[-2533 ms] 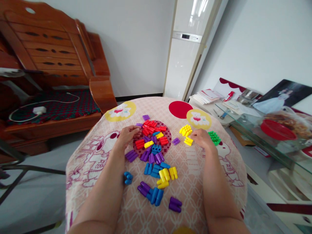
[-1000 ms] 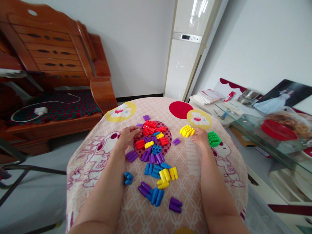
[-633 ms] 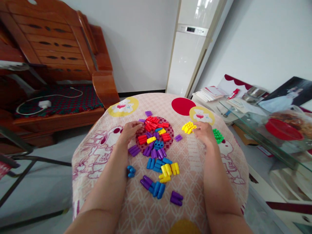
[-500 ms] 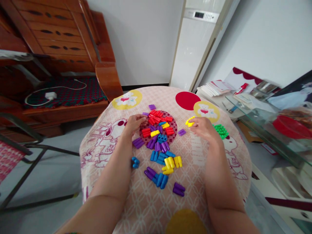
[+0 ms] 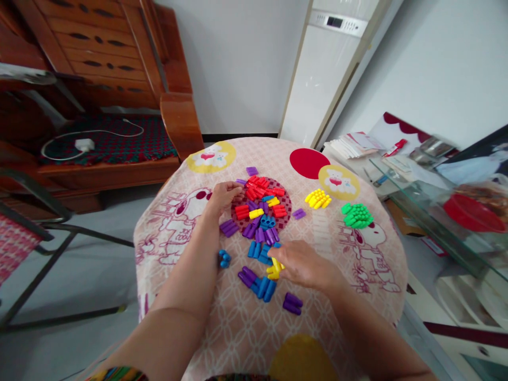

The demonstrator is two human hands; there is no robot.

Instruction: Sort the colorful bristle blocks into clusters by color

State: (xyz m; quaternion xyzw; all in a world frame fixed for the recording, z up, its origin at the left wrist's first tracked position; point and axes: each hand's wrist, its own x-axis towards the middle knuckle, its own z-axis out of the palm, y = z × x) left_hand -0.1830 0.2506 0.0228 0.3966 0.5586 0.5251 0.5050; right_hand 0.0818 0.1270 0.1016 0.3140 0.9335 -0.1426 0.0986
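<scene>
My left hand (image 5: 224,197) rests at the left edge of the red building blocks (image 5: 260,188), fingers loosely bent and apart, with no block visible in them. My right hand (image 5: 304,263) is over the middle of the table, its fingertips closed around yellow building blocks (image 5: 273,270); the hand partly covers them. Blue building blocks (image 5: 256,250) lie just beyond its fingertips. A purple and blue joined piece (image 5: 257,284) is nearer to me, and a purple block (image 5: 292,304) lies below the right hand. Purple blocks (image 5: 262,234) are bunched between the hands.
A neat yellow cluster (image 5: 318,199) and a green cluster (image 5: 357,216) sit on the right of the round cloth-covered table (image 5: 238,338). A small blue piece (image 5: 224,259) lies by my left forearm. A glass-topped cabinet (image 5: 420,196) stands right, a wooden bench (image 5: 182,124) left.
My right hand has left the yellow cluster at the right and come nearer to me, onto the loose yellow blocks. My left hand stays beside the red blocks. The view has tilted down.
</scene>
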